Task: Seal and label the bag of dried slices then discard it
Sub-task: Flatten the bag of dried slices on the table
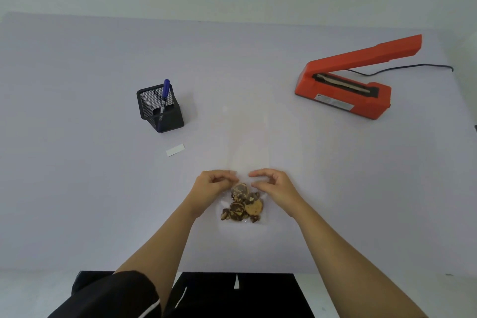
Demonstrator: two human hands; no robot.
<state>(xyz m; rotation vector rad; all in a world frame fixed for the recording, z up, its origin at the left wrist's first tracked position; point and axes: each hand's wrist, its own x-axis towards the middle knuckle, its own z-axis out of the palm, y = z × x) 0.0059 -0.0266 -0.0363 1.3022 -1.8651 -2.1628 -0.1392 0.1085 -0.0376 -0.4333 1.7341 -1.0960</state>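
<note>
A clear plastic bag [247,142] lies flat on the pale table, its long empty part stretching away from me. Brown dried slices [242,204] are bunched at its near end. My left hand [211,186] pinches the bag's left side just above the slices. My right hand [273,186] hovers at the bag's right side with fingers curled and apart; I cannot tell if it touches the plastic. A white blank label [175,150] lies to the left. An orange heat sealer [353,82] stands at the far right with its arm raised.
A black mesh pen holder [161,111] with a blue marker [164,97] stands at the left, behind the label. The sealer's black cord [402,68] runs off to the right edge. The table's near edge [232,270] is close to my body.
</note>
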